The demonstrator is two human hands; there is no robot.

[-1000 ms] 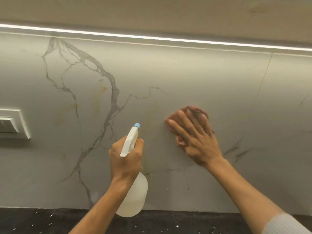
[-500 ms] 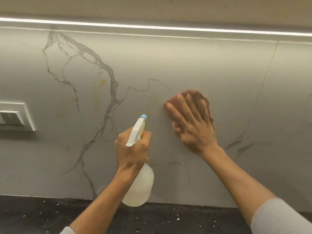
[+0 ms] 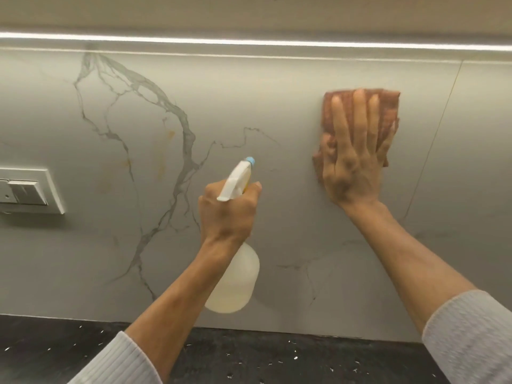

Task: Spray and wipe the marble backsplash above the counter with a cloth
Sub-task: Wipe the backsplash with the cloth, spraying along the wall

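Observation:
The grey marble backsplash (image 3: 249,106) with dark veins fills the view. My right hand (image 3: 352,162) lies flat, fingers spread and pointing up, pressing a folded reddish-brown cloth (image 3: 388,112) against the upper right of the marble. My left hand (image 3: 227,214) grips the neck of a white spray bottle (image 3: 235,281) in front of the wall's middle. Its blue-tipped nozzle (image 3: 250,161) points up toward the marble. Pale liquid sits in the bottle's round belly below my wrist.
A white switch plate (image 3: 30,189) is mounted on the marble at the left edge. A lit strip light (image 3: 249,41) runs under the cabinet along the top. The black speckled counter (image 3: 249,356) lies along the bottom. A vertical slab seam (image 3: 440,128) runs right of the cloth.
My right hand has slid the cloth up and to the right across the marble, turning the fingers upright. The left hand with the bottle has held about the same spot.

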